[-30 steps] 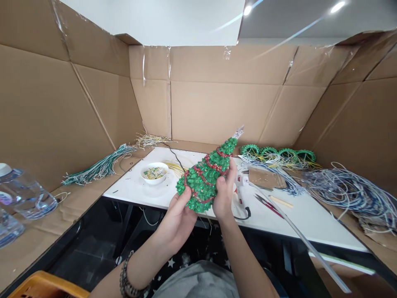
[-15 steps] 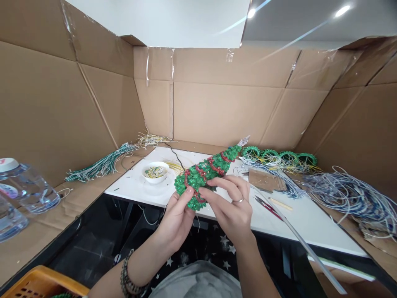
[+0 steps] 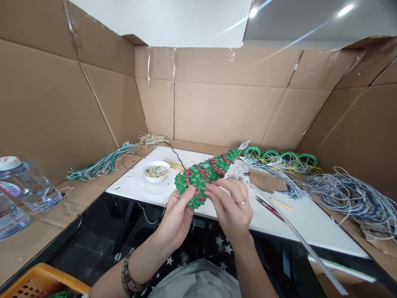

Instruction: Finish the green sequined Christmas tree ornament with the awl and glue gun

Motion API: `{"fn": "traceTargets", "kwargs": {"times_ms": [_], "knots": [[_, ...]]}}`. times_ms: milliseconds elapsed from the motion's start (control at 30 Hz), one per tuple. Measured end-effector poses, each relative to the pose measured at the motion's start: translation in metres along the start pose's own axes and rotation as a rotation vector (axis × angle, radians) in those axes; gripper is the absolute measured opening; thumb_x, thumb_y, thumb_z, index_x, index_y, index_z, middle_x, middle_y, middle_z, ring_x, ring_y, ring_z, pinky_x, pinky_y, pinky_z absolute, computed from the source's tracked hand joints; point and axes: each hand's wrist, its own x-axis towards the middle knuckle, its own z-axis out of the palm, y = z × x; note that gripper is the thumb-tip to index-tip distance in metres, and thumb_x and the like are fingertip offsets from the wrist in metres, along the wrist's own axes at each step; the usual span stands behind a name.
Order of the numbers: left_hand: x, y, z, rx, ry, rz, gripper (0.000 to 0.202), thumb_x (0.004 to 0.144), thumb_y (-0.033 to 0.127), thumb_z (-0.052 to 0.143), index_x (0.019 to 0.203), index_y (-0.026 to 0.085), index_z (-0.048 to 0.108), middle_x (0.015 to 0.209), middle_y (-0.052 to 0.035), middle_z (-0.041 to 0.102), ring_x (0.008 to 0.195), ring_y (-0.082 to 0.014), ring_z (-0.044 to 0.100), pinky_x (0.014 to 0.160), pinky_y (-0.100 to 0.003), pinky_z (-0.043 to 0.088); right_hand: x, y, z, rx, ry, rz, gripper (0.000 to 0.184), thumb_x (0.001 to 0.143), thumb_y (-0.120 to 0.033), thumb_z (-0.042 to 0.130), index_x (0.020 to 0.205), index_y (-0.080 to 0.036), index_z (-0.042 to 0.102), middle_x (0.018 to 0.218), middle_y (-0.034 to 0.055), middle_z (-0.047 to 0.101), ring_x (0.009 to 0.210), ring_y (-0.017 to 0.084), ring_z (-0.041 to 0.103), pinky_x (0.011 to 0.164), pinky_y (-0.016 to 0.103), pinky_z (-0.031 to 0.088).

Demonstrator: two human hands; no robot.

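Note:
A green beaded Christmas tree (image 3: 198, 177) with red bead garlands and a clear tip is held tilted above the table's front edge, its tip toward the back right. My left hand (image 3: 179, 215) grips its wide base, thumb on the near side. Against the lower right side of the tree, my right hand (image 3: 231, 203) has its thumb and index finger pinched together. Something thin and pale seems to sit at those fingertips, too small to name. The tree's underside is hidden by my left hand.
On the white table (image 3: 313, 223) are a white bowl (image 3: 155, 177) of wire scraps, red-handled tweezers (image 3: 269, 208), a cardboard piece (image 3: 267, 181) and green beaded rings (image 3: 288, 157). Wire bundles (image 3: 356, 198) lie right. Bottles (image 3: 31, 186) stand left; an orange basket (image 3: 46, 281) sits below.
My right thumb and index finger have drawn together at the tree's side, where they were more spread before. The tree has tilted slightly lower at its tip.

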Motion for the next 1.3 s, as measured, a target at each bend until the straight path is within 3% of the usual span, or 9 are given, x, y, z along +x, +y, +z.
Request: {"fn": "traceTargets", "kwargs": {"times_ms": [433,600,1067,1300], "knots": [[-0.002,-0.002,0.002,0.048,-0.033,0.047,0.032,0.084,0.027,0.076,0.115,0.021,0.072,0.107,-0.0051,0.077,0.111,-0.0233,0.067,0.101,-0.035,0.048,-0.004,-0.002,0.002,0.036,-0.008,-0.003,0.026,0.085,0.000,0.062,0.101,-0.021,0.066,0.094,0.0062,0.068,0.088,0.018,0.060,0.080,0.036,0.053],[0.000,-0.001,0.003,0.063,-0.013,0.047,0.033,0.081,0.029,0.078,0.112,0.020,0.073,0.100,-0.0048,0.078,0.110,-0.0243,0.067,0.102,-0.035,0.047,-0.004,-0.001,0.004,0.044,-0.033,-0.002,0.026,0.087,0.001,0.059,0.101,-0.021,0.064,0.095,0.0063,0.067,0.090,0.018,0.059,0.080,0.033,0.054],[0.005,-0.006,0.000,0.037,-0.012,0.063,0.031,0.080,0.029,0.079,0.109,0.020,0.074,0.105,-0.0059,0.077,0.113,-0.0237,0.065,0.103,-0.035,0.046,-0.011,0.005,0.016,0.025,0.008,-0.056,0.027,0.089,-0.001,0.057,0.106,-0.020,0.065,0.095,0.0078,0.068,0.090,0.018,0.062,0.077,0.035,0.056],[0.003,-0.004,0.000,0.015,-0.001,0.084,0.025,0.082,0.026,0.078,0.106,0.021,0.075,0.100,-0.0045,0.077,0.111,-0.0221,0.066,0.101,-0.033,0.047,-0.010,-0.008,0.015,0.055,0.088,0.063,0.026,0.084,-0.001,0.067,0.105,-0.016,0.067,0.094,0.0081,0.068,0.089,0.017,0.065,0.080,0.032,0.057]]}}
